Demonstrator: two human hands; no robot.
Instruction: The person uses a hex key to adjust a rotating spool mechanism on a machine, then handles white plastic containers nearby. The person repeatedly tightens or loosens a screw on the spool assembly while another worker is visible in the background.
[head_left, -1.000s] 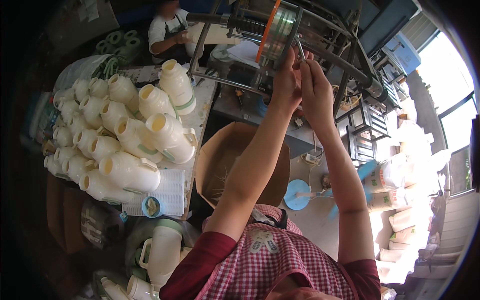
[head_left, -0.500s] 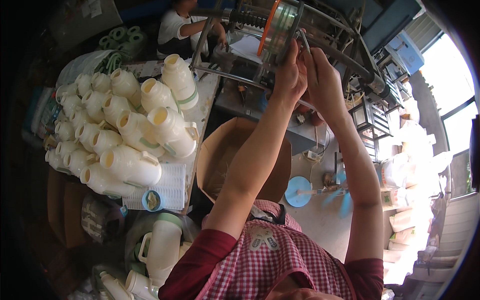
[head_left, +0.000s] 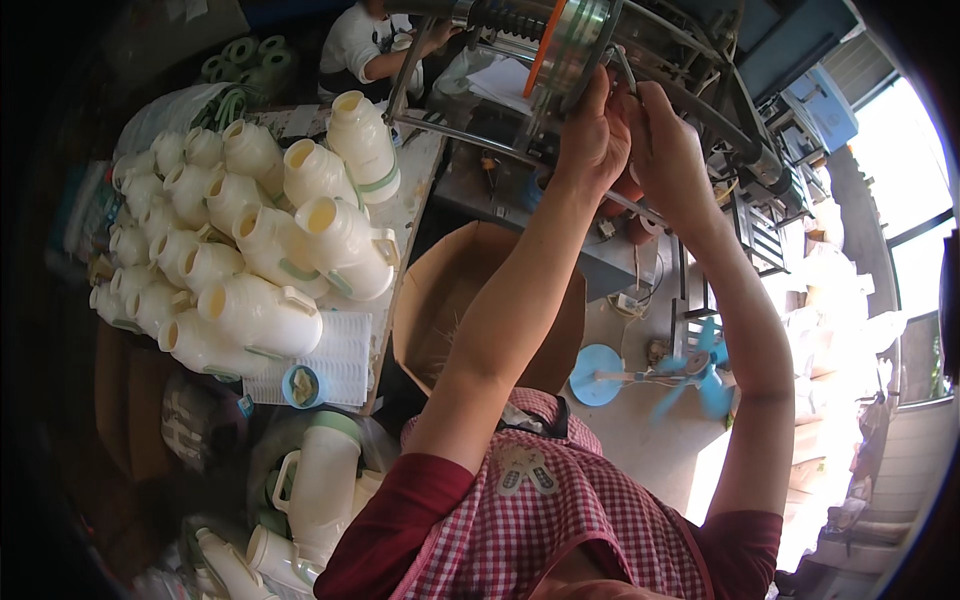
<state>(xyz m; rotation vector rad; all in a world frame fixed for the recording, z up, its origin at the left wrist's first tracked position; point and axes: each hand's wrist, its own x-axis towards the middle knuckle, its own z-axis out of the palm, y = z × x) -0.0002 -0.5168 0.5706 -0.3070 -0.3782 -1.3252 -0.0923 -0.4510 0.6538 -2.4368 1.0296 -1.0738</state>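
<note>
My left hand reaches up beside a machine's clear reel, which has an orange disc. Its fingers are curled closed near the reel's dark rim; whatever they pinch is hidden. Close on its right, my right hand is also closed, its fingertips at the lower end of a thin metal bar. I cannot make out what lies between those fingers. Both forearms stretch up over an open cardboard box. A reddish-brown spool-like thing shows below my hands.
Many cream flask bodies with handles crowd the table at left, beside a blue cup on a white ribbed sheet. More flasks stand in a bag below. A blue fan is at right. Another person sits beyond the table.
The view has shifted slightly, and the reel sits higher and further right in it. Both my hands have moved a little rightward, still close together. The other person's arm has moved up.
</note>
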